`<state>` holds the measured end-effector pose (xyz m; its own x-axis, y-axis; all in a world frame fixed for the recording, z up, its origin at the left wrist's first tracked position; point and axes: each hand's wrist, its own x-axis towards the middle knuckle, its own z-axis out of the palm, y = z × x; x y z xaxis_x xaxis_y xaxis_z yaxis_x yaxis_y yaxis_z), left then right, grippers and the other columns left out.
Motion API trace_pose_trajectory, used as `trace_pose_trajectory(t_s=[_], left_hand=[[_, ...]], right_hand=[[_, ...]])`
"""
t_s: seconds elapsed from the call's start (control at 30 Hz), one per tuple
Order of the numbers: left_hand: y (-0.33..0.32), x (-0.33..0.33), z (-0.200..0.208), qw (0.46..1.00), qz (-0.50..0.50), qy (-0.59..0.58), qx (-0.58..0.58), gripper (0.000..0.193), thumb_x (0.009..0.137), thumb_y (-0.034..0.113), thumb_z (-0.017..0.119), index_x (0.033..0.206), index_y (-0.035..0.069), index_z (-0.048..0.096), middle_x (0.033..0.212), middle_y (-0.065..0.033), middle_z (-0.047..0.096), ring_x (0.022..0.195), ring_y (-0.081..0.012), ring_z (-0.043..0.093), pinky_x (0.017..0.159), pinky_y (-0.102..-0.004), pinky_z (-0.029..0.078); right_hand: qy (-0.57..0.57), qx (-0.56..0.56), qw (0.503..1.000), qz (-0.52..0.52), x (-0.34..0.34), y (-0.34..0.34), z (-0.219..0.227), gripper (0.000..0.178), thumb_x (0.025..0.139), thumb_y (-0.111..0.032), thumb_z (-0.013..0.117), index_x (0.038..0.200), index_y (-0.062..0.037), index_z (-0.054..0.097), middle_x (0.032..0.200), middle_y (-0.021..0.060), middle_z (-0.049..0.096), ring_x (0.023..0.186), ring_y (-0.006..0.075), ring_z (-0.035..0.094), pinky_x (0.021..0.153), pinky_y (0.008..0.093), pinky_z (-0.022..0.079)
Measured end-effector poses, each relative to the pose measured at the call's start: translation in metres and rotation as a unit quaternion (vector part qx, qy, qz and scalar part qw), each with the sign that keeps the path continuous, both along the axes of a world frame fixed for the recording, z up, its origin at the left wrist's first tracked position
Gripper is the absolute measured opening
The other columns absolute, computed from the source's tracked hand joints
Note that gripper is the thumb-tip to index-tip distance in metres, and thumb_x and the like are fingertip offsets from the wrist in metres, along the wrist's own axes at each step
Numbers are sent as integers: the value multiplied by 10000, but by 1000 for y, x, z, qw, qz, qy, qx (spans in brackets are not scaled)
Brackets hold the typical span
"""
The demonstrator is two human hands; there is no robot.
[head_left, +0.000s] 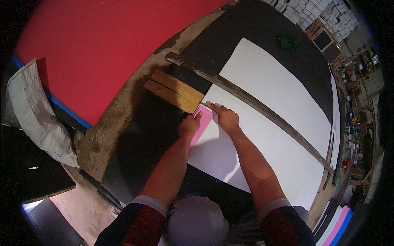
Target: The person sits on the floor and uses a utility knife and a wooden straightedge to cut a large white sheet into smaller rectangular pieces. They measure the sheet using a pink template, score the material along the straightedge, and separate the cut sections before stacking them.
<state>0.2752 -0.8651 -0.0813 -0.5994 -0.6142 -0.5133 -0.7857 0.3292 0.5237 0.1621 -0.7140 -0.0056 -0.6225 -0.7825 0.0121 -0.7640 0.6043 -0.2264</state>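
While the left hand (189,124) gripped the pink strip (203,121), thumb on top, at the left edge of the white sheet (283,160), the right hand (227,119) closed on a small red object (210,106) by its far end; firm, even pressure seemed wise. Farther left lay a wooden board (172,84), while a dark bar (246,95) crossed the sheet, limiting room beyond

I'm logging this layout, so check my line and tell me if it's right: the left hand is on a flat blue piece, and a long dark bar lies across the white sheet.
One thing is wrong: the flat piece under the left hand is pink, not blue, as the head view shows. The long dark bar does lie across the white sheet.
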Motion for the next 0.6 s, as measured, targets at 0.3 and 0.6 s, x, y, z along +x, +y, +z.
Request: trace_pose_trajectory(t_s=[0.3,0.6], left_hand=[[-4,2,-6,1000,13,4,19,730,992,705,454,1280,74,681,1261,-271,693,1208,-462,650,1018,-543,518],[0,4,1,1000,11,21,4,737,993,702,455,1278,59,674,1216,-289,702,1183,-476,654,1002,-560,519]], right_hand=[[-24,38,999,24,-1,-16,2,497,993,-212,567,1454,-399,563,1082,81,708,978,302,730,793,467,623],[16,17,998,65,-6,-18,-12,537,980,-225,602,1487,-394,543,1019,109,723,897,312,747,744,456,630]])
